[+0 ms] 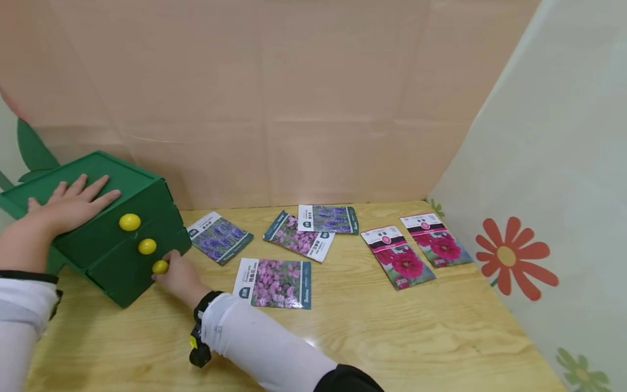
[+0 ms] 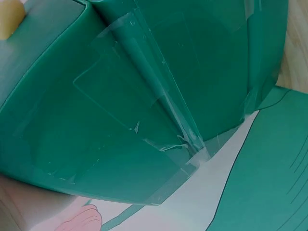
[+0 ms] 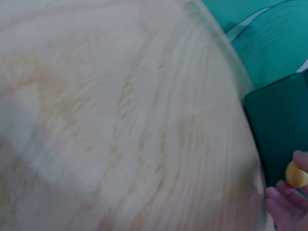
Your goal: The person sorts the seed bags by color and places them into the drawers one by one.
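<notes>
A green three-drawer box [image 1: 93, 239] with yellow ball knobs stands at the left of the table. My left hand [image 1: 68, 207] rests on its top, palm down with fingers spread. My right hand [image 1: 181, 277] pinches the lowest yellow knob [image 1: 160, 267] between thumb and fingers; the right wrist view shows the fingers round that knob [image 3: 296, 175]. Above it, the middle knob [image 1: 147, 246] and the top knob [image 1: 129, 222] are untouched. Clear tape [image 2: 168, 106] runs down the box's side in the left wrist view.
Seed packets with purple flowers [image 1: 220, 238] and pink flowers [image 1: 274, 283] lie right of the box on the wooden table [image 1: 392, 337]. Farther right lie two packets with magenta flowers [image 1: 399, 258]. A beige wall covering [image 1: 294, 109] rises behind, and a flower-printed sheet [image 1: 563, 163] borders the right.
</notes>
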The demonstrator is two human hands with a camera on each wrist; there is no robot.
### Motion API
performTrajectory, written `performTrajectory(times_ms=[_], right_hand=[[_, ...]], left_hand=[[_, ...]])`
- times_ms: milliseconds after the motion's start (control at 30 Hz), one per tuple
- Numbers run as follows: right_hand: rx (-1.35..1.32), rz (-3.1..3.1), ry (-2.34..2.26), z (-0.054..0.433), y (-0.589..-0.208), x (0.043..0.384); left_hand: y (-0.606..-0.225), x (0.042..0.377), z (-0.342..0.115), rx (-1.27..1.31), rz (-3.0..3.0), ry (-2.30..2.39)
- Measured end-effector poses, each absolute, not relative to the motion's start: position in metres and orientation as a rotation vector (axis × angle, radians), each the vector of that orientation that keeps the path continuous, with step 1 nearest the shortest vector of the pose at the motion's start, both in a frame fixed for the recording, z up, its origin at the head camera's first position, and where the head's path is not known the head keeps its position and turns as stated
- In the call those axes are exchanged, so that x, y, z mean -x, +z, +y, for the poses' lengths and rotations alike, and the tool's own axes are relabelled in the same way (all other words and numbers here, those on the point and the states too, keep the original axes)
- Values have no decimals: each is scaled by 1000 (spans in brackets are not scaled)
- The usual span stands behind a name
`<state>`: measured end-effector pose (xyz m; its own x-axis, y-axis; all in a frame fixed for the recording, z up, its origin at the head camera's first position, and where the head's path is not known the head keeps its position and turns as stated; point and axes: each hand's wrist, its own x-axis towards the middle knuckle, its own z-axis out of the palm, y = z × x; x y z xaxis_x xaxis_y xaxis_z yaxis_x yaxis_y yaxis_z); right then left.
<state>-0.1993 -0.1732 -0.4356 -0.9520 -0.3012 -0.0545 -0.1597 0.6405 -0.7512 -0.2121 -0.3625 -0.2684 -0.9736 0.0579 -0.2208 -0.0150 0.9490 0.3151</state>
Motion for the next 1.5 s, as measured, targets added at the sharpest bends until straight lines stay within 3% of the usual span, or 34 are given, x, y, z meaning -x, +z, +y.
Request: performTrajectory(times_ms=[200, 800, 1500], right_hand=[[545, 2847, -940, -172, -436, 198], [685, 2867, -481, -145, -425, 190], [909, 2828, -304, -94, -421, 180]], left_hand=[[-272, 208, -364, -16, 2871, 481], [-282, 214, -370, -40, 2910, 469], [-272, 214, -363, -24, 2920, 413]])
